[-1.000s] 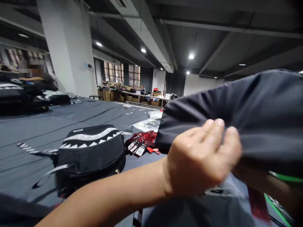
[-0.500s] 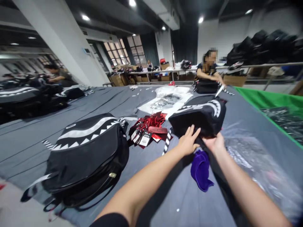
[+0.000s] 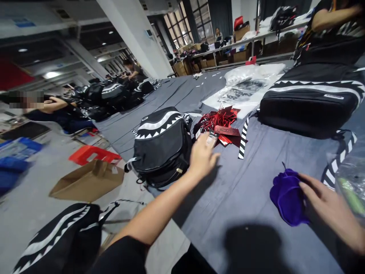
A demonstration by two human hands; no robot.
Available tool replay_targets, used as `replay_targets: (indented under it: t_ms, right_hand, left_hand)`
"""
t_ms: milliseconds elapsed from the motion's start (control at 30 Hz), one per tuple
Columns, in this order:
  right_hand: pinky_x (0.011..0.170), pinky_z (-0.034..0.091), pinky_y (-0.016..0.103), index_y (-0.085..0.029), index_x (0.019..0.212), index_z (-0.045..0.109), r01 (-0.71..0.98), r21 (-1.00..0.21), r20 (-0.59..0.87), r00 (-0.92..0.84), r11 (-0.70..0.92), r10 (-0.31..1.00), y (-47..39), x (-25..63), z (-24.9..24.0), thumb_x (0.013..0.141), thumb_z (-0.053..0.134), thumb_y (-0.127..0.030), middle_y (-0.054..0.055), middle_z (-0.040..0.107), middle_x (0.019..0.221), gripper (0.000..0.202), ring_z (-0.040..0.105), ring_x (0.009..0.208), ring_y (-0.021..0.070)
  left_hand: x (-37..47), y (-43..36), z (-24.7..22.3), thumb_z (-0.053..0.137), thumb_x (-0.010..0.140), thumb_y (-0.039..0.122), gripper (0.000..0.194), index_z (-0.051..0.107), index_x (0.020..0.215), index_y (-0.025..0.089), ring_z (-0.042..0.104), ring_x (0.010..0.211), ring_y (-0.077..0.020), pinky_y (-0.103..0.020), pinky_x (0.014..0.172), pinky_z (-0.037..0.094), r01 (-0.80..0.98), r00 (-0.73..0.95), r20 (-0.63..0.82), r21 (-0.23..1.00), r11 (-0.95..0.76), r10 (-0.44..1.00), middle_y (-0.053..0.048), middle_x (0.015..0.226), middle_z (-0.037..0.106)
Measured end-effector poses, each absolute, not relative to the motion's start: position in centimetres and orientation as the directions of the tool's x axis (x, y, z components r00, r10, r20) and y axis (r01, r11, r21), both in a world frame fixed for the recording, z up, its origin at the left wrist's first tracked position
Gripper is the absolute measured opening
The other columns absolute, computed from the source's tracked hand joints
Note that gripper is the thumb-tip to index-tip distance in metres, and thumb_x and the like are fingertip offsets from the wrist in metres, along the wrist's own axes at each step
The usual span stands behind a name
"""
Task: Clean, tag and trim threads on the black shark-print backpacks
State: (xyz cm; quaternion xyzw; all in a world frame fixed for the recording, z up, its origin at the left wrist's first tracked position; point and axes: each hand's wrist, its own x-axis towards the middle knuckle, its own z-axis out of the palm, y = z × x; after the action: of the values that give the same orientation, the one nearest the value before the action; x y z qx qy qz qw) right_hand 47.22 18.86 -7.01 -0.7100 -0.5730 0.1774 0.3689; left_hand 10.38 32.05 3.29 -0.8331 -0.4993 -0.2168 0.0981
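My left hand (image 3: pixel 203 154) is over the near edge of a pile of red and black tags (image 3: pixel 219 120), its fingers apart, just right of a black backpack (image 3: pixel 161 146) with a white zigzag stripe. Between the fingers and thumb of my right hand (image 3: pixel 322 194) is the edge of a purple cloth (image 3: pixel 289 198), bunched above the grey table cover. Another black backpack (image 3: pixel 308 110) with striped straps lies at the right, touched by neither hand.
White plastic bags (image 3: pixel 245 85) lie behind the tags. A person's arm (image 3: pixel 333 19) is at the upper right. Clear plastic (image 3: pixel 353 182) lies at the right edge. On the floor side are a cardboard box (image 3: pixel 88 182) and a backpack (image 3: pixel 62 236).
Both hands have left the right backpack, which now lies flatter. My left hand moved left to the tags; my right hand took hold of the purple cloth. The view turned left.
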Motion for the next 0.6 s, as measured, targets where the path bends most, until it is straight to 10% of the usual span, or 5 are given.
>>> replay_targets:
  t_ms: [200,433,600]
  right_hand:
    - [0.102,0.045,0.055,-0.016,0.114,0.065,0.867,-0.458,0.497,0.065,0.198,0.865,13.2,40.5,-4.5,0.092,0.043,-0.044,0.016,0.061,0.128,0.042,0.057,0.12,0.0323]
    - [0.1,0.049,0.054,-0.026,0.121,0.065,0.874,-0.357,0.486,-0.127,0.329,0.864,5.0,37.0,-4.4,0.088,0.053,-0.038,0.01,0.057,0.137,0.038,0.055,0.123,0.0327]
    - [0.095,0.051,0.055,-0.026,0.108,0.071,0.752,-0.644,0.302,0.081,0.141,0.95,3.0,35.9,-4.0,0.085,0.052,-0.055,0.012,0.069,0.116,0.042,0.065,0.108,0.0349]
  left_hand:
    - [-4.9,29.6,3.2,0.05,0.09,0.05,0.051,0.056,0.126,0.014,0.059,0.116,-0.0325,-0.04,0.093,0.047,0.991,-0.128,0.144,-0.01,0.131,0.981,-0.019,0.125,0.063]
    - [-7.8,26.6,7.2,0.049,0.09,0.04,0.032,0.068,0.082,0.015,0.066,0.082,-0.0286,-0.031,0.067,0.043,0.959,-0.201,0.336,0.26,0.115,0.92,-0.013,0.081,0.071]
    - [-14.7,22.3,17.3,0.044,0.094,0.049,0.043,0.061,0.075,0.014,0.057,0.069,-0.0165,-0.027,0.064,0.043,0.852,-0.228,0.588,0.507,-0.134,0.776,-0.001,0.069,0.06]
